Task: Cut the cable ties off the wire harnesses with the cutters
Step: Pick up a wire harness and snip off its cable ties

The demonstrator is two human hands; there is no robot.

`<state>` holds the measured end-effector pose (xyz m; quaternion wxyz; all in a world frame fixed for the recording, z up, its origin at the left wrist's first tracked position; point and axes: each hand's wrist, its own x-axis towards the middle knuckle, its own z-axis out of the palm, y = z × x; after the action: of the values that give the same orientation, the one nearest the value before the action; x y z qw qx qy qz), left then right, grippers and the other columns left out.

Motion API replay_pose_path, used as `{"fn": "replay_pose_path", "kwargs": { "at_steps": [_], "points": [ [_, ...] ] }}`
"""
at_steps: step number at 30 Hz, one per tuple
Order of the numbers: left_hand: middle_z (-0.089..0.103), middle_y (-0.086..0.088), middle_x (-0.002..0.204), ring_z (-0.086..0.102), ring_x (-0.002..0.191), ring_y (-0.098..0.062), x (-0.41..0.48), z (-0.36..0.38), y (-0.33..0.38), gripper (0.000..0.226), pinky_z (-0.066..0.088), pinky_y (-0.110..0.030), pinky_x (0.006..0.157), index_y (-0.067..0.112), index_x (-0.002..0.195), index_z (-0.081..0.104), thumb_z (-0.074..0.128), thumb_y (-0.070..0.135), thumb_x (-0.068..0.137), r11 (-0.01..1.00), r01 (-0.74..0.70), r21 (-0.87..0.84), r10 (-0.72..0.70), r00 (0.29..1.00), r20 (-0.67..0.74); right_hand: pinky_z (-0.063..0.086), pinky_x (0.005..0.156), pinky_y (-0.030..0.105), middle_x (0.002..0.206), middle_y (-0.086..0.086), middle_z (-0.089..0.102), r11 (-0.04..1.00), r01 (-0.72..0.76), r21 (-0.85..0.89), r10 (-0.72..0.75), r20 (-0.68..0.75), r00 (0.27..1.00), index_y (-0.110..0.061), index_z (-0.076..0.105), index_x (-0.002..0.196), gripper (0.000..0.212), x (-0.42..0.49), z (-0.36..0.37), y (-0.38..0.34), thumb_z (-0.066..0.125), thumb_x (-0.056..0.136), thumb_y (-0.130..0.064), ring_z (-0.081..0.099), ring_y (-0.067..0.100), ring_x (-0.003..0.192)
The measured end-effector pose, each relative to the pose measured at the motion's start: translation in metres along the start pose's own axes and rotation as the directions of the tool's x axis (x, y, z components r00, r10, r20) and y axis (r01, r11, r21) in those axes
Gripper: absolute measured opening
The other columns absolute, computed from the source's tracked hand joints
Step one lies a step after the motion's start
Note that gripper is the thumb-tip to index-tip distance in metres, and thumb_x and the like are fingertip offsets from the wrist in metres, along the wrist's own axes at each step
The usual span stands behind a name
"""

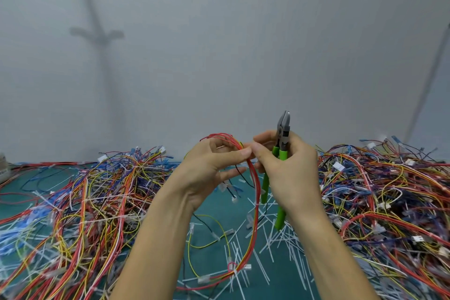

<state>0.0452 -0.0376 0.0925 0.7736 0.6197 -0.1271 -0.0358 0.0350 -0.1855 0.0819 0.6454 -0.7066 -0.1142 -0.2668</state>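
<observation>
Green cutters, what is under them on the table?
Under the cutters, held by the right hand, cut white cable ties lie scattered on the green mat. The hand hides whatever lies directly beneath it.

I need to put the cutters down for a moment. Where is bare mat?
Barest: the green mat between the left forearm and the held red harness, crossed only by a yellow wire. Another patch lies far left, behind the left wire pile. The right pile and cut ties crowd the rest.

Green table mat [214, 204], grey backdrop [243, 31] — perhaps a pole's shadow [97, 34]
</observation>
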Motion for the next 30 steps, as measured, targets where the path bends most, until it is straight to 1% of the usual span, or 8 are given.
{"fn": "replay_pose_path", "kwargs": {
  "at_steps": [3, 6, 10, 12, 15, 18, 22, 30],
  "points": [
    [0.075, -0.007, 0.097, 0.072, 0.089, -0.018, 0.0, -0.002, 0.0, 0.032, 0.057, -0.028, 0.075, 0.013, 0.084, 0.065, 0.085, 0.021, 0.06, 1.0, -0.029, -0.008, 0.029, 1.0, -0.004, 0.057, 0.063, 0.031, 0.073, -0.01, 0.07, 1.0, 0.006, 0.008, -0.006, -0.006, 1.0, -0.026, 0.067, 0.083, 0.012, 0.0, 0.0, -0.002, 0.074, 0.086, -0.017, 0.067, 0.008, 0.06],
    [0.074, -0.011, 0.097, 0.072, 0.086, -0.021, -0.001, -0.006, 0.0, 0.029, 0.056, -0.029, 0.074, 0.007, 0.093, 0.066, 0.08, 0.013, 0.069, 0.997, -0.035, -0.068, 0.038, 0.999, 0.039, 0.059, 0.066, 0.04, 0.073, -0.005, 0.071, 1.0, 0.0, 0.018, 0.001, -0.014, 1.0, -0.024, 0.067, 0.082, 0.013, 0.001, 0.0, -0.001, 0.072, 0.087, -0.014, 0.066, 0.009, 0.056],
    [0.074, -0.009, 0.09, 0.074, 0.085, -0.026, -0.004, -0.009, 0.003, 0.027, 0.059, -0.033, 0.071, 0.004, 0.094, 0.062, 0.076, 0.007, 0.071, 0.993, -0.074, -0.09, 0.075, 0.997, 0.002, 0.058, 0.064, 0.039, 0.066, -0.003, 0.068, 0.999, -0.028, 0.026, 0.028, 0.006, 1.0, -0.022, 0.068, 0.081, 0.011, 0.003, -0.003, -0.002, 0.071, 0.087, -0.014, 0.065, 0.01, 0.055],
    [0.074, -0.007, 0.086, 0.074, 0.083, -0.025, -0.003, -0.009, 0.004, 0.028, 0.059, -0.031, 0.068, 0.005, 0.092, 0.062, 0.074, 0.011, 0.068, 0.992, -0.106, -0.071, 0.103, 0.994, -0.044, 0.058, 0.064, 0.038, 0.064, -0.003, 0.068, 1.0, -0.023, -0.005, 0.023, 0.058, 0.998, -0.022, 0.068, 0.079, 0.013, 0.004, -0.007, -0.004, 0.069, 0.09, -0.028, 0.065, 0.01, 0.054],
    [0.075, -0.007, 0.085, 0.074, 0.08, -0.022, -0.002, -0.008, 0.004, 0.027, 0.057, -0.027, 0.065, 0.005, 0.094, 0.061, 0.073, 0.012, 0.07, 0.987, -0.146, -0.061, 0.141, 0.987, -0.077, 0.057, 0.064, 0.039, 0.061, -0.003, 0.067, 0.985, 0.009, -0.17, 0.023, 0.185, 0.983, -0.022, 0.067, 0.073, 0.046, 0.003, -0.01, -0.009, 0.052, 0.085, -0.064, 0.064, 0.012, 0.053],
    [0.076, -0.007, 0.088, 0.074, 0.079, -0.019, -0.001, -0.006, 0.004, 0.026, 0.057, -0.026, 0.065, 0.005, 0.096, 0.061, 0.072, 0.014, 0.074, 0.982, -0.188, -0.032, 0.184, 0.977, -0.11, 0.053, 0.065, 0.046, 0.06, 0.008, 0.063, 0.93, 0.085, -0.358, 0.011, 0.258, 0.966, -0.015, 0.063, 0.07, 0.072, 0.0, -0.009, -0.013, 0.031, 0.077, -0.079, 0.062, 0.028, 0.062],
    [0.076, -0.009, 0.099, 0.073, 0.081, -0.018, -0.001, -0.005, 0.003, 0.017, 0.058, -0.027, 0.067, 0.003, 0.1, 0.059, 0.067, 0.007, 0.086, 0.974, -0.226, 0.029, 0.228, 0.965, -0.126, 0.045, 0.063, 0.039, 0.056, 0.004, 0.059, 0.84, 0.131, -0.526, 0.066, 0.34, 0.938, -0.015, 0.054, 0.062, 0.068, -0.002, -0.005, -0.01, 0.026, 0.088, -0.071, 0.058, 0.026, 0.062],
    [0.076, -0.007, 0.103, 0.072, 0.082, -0.017, -0.002, -0.005, 0.003, 0.015, 0.058, -0.027, 0.07, -0.001, 0.105, 0.057, 0.063, 0.004, 0.092, 0.966, -0.224, 0.129, 0.234, 0.97, -0.069, 0.028, 0.052, 0.026, 0.052, -0.004, 0.04, 0.815, 0.18, -0.551, 0.033, 0.353, 0.935, -0.022, 0.04, 0.058, 0.055, -0.003, -0.005, -0.007, 0.031, 0.096, -0.061, 0.039, 0.012, 0.053]
  ]
}}
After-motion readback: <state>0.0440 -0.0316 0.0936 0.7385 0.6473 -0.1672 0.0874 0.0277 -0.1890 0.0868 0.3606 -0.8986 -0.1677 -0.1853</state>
